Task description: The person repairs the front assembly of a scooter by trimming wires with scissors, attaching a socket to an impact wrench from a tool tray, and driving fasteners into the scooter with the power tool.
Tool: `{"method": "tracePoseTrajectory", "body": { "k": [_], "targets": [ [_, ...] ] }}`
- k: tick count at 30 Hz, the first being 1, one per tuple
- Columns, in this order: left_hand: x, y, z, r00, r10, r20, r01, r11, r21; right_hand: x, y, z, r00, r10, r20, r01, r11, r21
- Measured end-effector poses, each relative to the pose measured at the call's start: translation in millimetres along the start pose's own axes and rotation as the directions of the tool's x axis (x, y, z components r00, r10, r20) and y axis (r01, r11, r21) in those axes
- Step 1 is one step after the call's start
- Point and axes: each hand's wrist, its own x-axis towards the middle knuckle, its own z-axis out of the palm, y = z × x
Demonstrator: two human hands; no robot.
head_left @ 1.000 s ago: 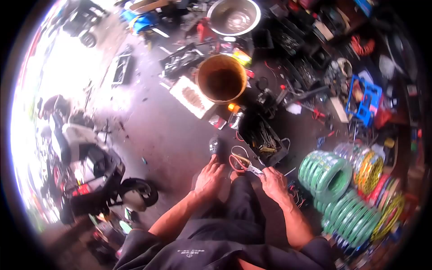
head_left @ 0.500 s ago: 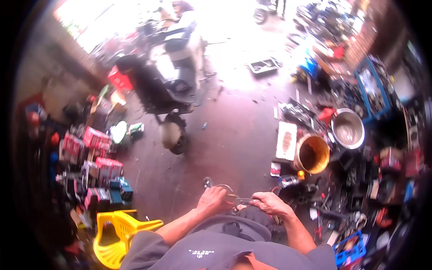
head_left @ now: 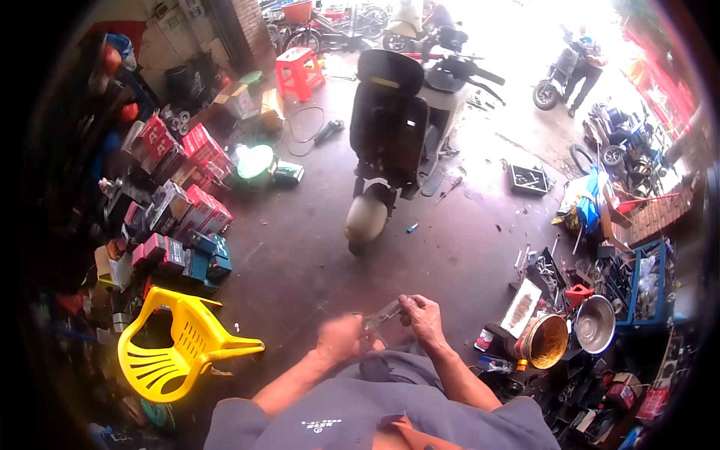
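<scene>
In front of my waist, my right hand pinches one end of a flat grey metal piece between thumb and fingers. The piece slants down to the left; its exact kind does not show. Close to its other end is my left hand, blurred by motion and curled closed. What its fingers hold is hidden by the blur. Past both hands, a scooter stands on the dark floor, its rear wheel cover pointing towards me.
A yellow plastic chair stands at my left, below stacked boxes. On the right are a rusty-rimmed bucket, a steel bowl and loose tools. A tray of parts and a red stool lie further off.
My view has swung left and up, showing more of the scooter and the doorway. The metal piece is now tilted up towards my right hand. My left hand has become blurred.
</scene>
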Motion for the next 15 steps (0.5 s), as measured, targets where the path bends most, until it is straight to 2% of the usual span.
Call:
{"method": "tracePoseTrajectory", "body": {
  "k": [3, 6, 9, 12, 15],
  "targets": [
    [6, -21, -10, 0.998, -0.039, -0.048, 0.036, 0.998, -0.060, 28, -17, 24, 0.998, -0.052, 0.027, 0.056, 0.984, -0.169],
    [18, -38, -14, 0.958, -0.085, -0.274, 0.070, 0.996, -0.062, 54, -32, 54, 0.988, -0.125, 0.086, 0.146, 0.935, -0.322],
    [32, -64, -8, 0.950, -0.155, -0.273, 0.131, 0.986, -0.105, 85, -38, 77, 0.971, -0.189, 0.143, 0.232, 0.881, -0.411],
    [54, -79, -16, 0.935, -0.334, -0.118, 0.270, 0.889, -0.369, 114, -60, 90, 0.977, -0.063, 0.202, 0.109, 0.968, -0.224],
    [84, -97, -29, 0.867, -0.492, 0.079, 0.476, 0.771, -0.423, 156, -92, 91, 0.979, -0.171, 0.107, 0.192, 0.952, -0.240]
  ]
}}
